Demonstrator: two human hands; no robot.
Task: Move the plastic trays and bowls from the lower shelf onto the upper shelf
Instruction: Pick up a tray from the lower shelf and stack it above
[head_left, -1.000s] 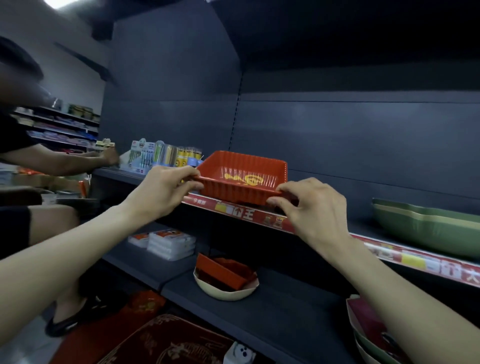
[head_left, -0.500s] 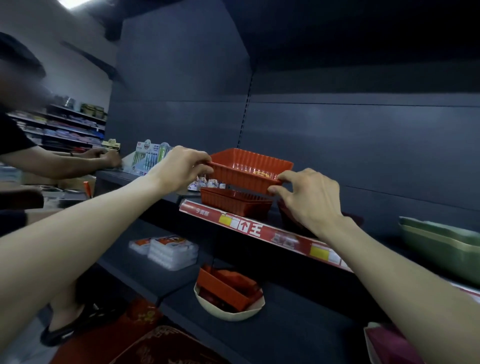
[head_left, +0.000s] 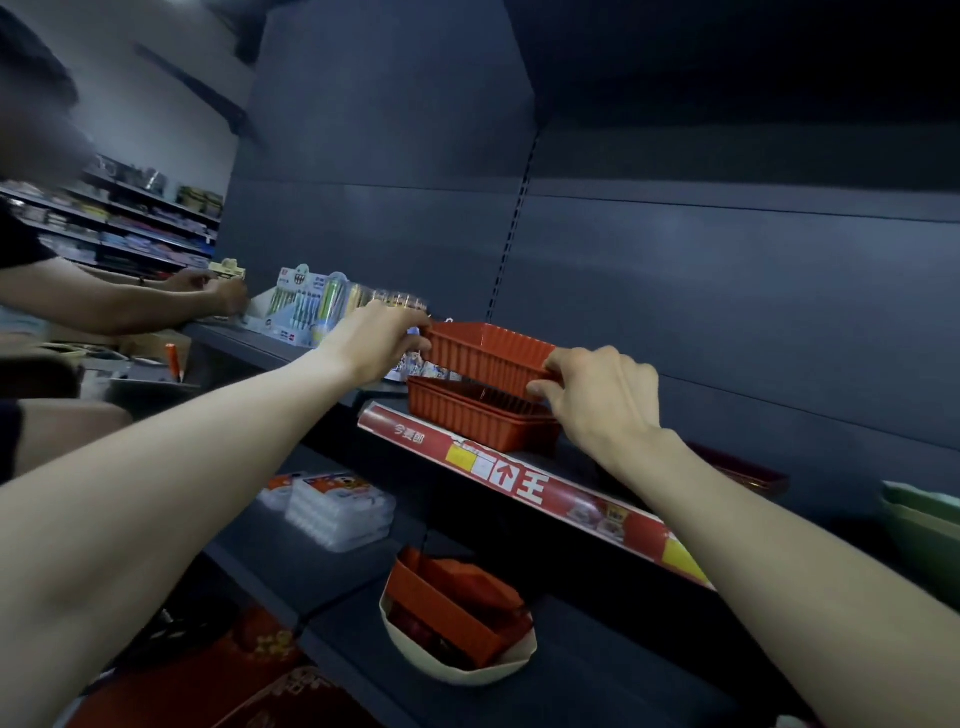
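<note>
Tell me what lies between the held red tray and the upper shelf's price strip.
Head view: a nested stack of red trays sits there, under the held tray that the left hand and right hand grip.

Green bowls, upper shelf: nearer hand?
Right. The right hand grips the red tray at its right end, left of the green bowls; the left hand grips its left end, farther off.
</note>
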